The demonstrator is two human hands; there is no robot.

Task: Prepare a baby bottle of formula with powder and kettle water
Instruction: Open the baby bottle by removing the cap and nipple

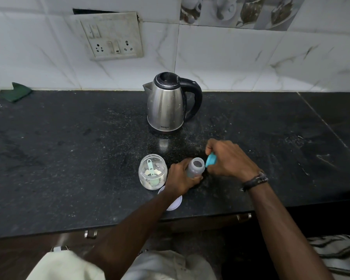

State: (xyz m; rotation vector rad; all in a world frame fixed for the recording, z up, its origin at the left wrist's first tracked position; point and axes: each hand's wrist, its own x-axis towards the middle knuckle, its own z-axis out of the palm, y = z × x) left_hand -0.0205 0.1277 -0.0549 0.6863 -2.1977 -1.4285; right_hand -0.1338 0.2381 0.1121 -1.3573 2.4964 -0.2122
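Two hands at work: left hand gripping open bottle, right hand pinching blue cap just beside its mouth. Left of left hand, powder jar; beyond, kettle.

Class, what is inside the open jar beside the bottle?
The jar holds a pale green scoop and some whitish powder. The scoop's bowl is partly buried, so how deep the powder goes is unclear.

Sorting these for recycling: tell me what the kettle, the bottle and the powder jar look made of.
Kettle: brushed stainless steel by its dull sheen, with glossy black handle, probably plastic. Bottle: cloudy translucent plastic, most likely. Powder jar: clear glass or plastic, can't tell; the scoop shows through.
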